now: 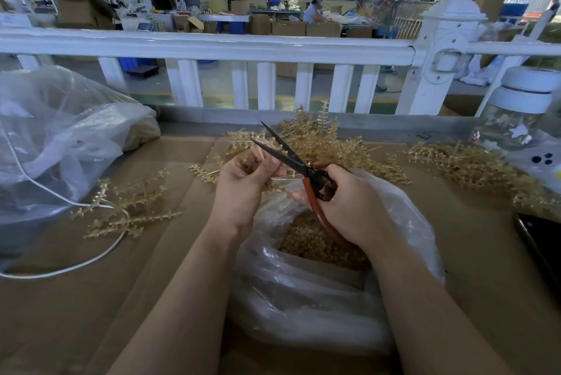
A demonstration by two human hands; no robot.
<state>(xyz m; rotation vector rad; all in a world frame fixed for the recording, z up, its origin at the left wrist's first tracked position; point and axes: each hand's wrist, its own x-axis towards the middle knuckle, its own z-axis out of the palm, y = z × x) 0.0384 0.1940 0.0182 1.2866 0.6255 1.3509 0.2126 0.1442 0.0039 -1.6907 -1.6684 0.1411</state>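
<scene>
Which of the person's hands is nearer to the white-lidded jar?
Right. The right hand, gripping the scissors, lies left of the jar. The left hand, pinching a plastic sprig, lies even farther left.

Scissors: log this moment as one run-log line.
left grip: pinches plastic sprig | right grip: holds scissors, blades open | bag: open beneath hands, beige pieces inside

Two bare forearms (194, 283); bare left grip (243, 183); bare right grip (349, 201)
</scene>
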